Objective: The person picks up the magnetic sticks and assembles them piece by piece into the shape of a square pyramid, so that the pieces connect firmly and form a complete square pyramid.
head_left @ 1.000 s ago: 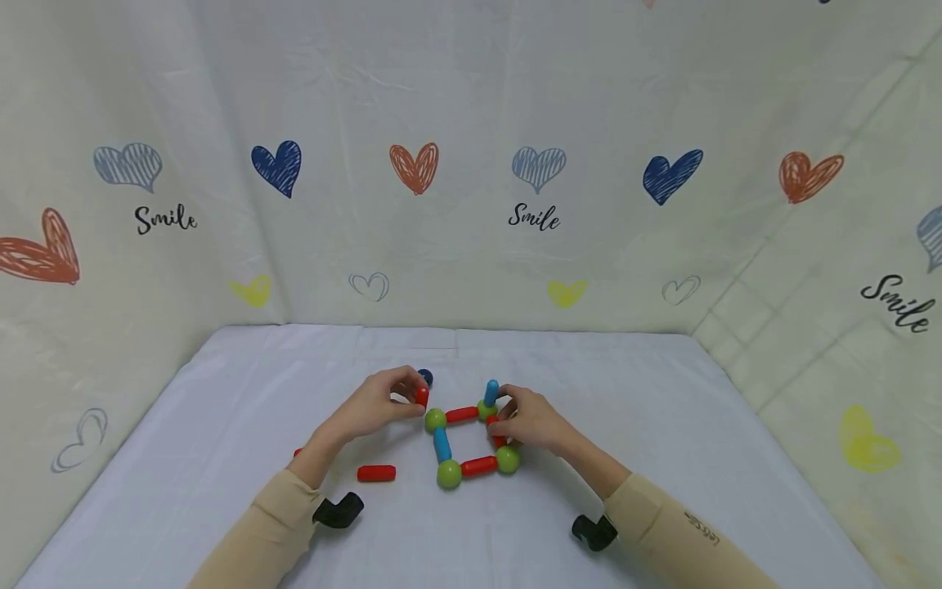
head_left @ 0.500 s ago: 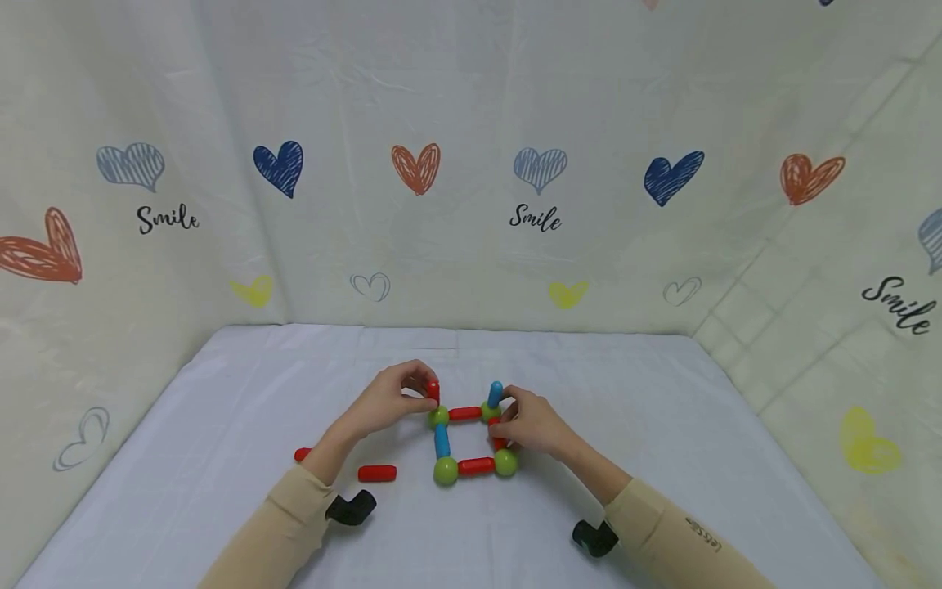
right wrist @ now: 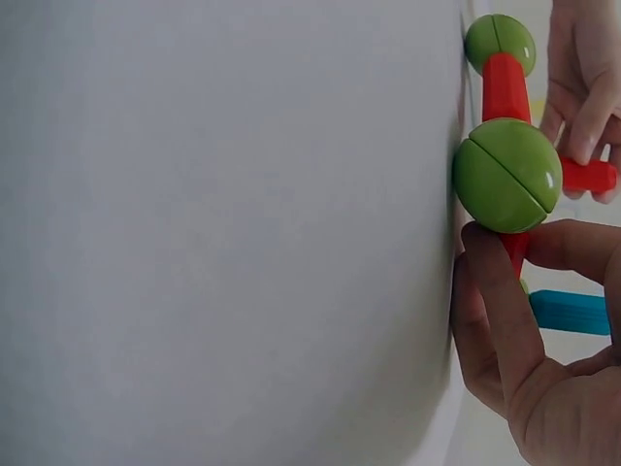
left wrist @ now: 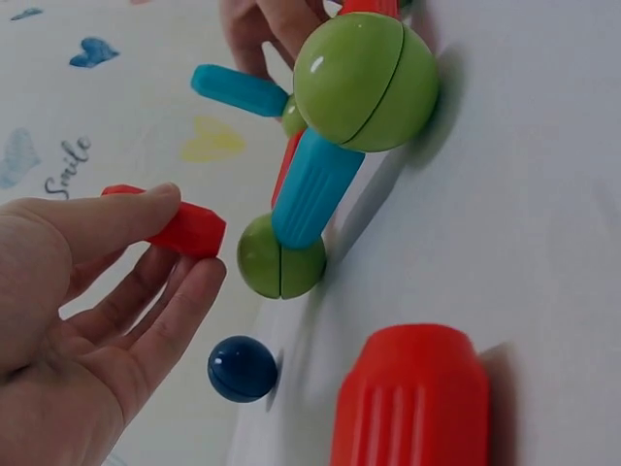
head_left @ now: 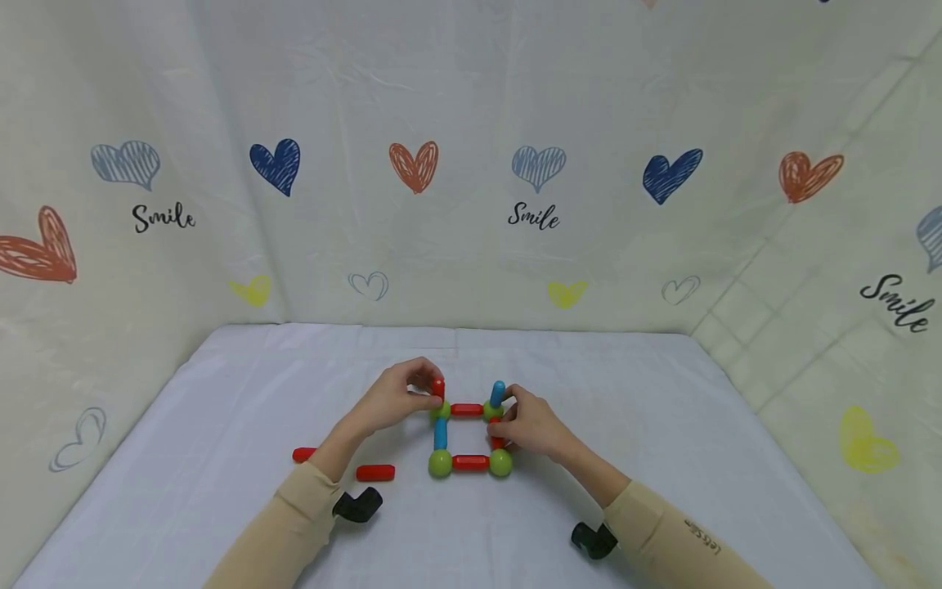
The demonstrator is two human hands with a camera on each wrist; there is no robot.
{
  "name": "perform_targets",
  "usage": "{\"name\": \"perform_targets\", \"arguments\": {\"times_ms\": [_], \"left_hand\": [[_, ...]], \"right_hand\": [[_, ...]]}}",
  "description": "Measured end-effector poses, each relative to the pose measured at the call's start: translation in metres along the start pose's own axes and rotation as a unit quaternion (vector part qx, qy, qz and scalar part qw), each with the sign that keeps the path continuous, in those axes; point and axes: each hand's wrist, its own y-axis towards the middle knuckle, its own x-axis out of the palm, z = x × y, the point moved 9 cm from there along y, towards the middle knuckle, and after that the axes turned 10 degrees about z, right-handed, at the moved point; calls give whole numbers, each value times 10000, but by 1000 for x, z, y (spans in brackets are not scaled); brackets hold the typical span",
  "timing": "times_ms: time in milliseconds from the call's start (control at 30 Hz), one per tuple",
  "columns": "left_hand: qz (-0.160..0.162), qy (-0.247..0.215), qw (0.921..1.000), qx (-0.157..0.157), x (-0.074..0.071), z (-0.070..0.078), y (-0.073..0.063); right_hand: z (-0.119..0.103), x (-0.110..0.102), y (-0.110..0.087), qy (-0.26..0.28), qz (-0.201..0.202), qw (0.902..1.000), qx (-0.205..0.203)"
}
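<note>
Green balls and rods form a square on the table, with a red rod [head_left: 471, 463] along its near side and a blue rod [head_left: 440, 434] on the left. My left hand [head_left: 397, 397] pinches a short red rod [left wrist: 189, 229] between thumb and fingers, its lower end right at the far-left green ball [left wrist: 281, 257]. On the opposite side, my right hand [head_left: 533, 421] grips the square's right-hand red rod [right wrist: 515, 250], fingers just behind the near-right green ball [right wrist: 507, 176]. Another blue rod [head_left: 498, 393] stands up from the far-right green ball [head_left: 493, 411].
Two loose red rods [head_left: 376, 473] lie left of the square, one partly behind my left forearm. A dark blue ball [left wrist: 243, 369] sits beyond the left hand, hidden in the head view. Black wrist devices [head_left: 358, 505] hang below both sleeves. A printed cloth wall [head_left: 471, 245] stands behind.
My left hand has moved right, bringing its red rod over the far-left green ball. The square has turned slightly and now sits straighter, with my right hand still on its side.
</note>
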Motion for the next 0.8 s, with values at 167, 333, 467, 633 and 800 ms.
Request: {"name": "perform_targets", "arguments": {"times_ms": [167, 333, 467, 633, 800], "left_hand": [[-26, -20, 10000, 45, 2, 1, 1], [-44, 56, 10000, 38, 3, 2, 1], [-51, 83, 10000, 5, 3, 3, 0], [-68, 63, 10000, 1, 3, 3, 0], [-64, 74, 9999, -36, 4, 1, 0]], "right_hand": [[1, 1, 0, 10, -7, 10000, 29], [1, 1, 0, -22, -16, 10000, 18], [1, 0, 0, -35, -45, 10000, 4], [-1, -4, 0, -181, 43, 9998, -96], [0, -7, 2, -381, 162, 9991, -109]]}}
